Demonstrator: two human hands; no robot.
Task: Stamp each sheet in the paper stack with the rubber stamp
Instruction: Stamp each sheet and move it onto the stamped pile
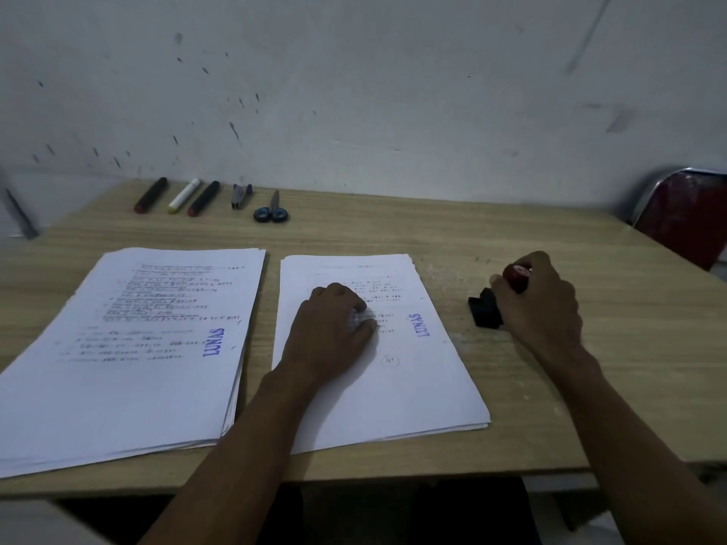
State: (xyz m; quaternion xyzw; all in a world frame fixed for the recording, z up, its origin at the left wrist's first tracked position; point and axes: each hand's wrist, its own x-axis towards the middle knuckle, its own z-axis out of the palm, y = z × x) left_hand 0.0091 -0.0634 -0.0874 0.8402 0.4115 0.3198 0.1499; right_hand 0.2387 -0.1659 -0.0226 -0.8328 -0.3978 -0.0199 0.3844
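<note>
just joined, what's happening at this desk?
A person is stamping papers. The right hand grips the red-handled rubber stamp over a black ink pad on the table. The left hand rests on the right stack, whose top sheet already reads LUNAS, as does the left stack.

The counter (pixel 511 230) was pale wood-grain laminate, matt and lightly scuffed. Both stacks of sheets (pixel 130 387) (pixel 413 387) were plain white matt paper. The rubber stamp (pixel 516 275) had a glossy dark red handle over a dull black plastic base. The scissors (pixel 272 208) showed a grey metal blade and shiny dark plastic loops. The chair (pixel 684 214) had a chromed metal frame and glossy red upholstery.
</note>
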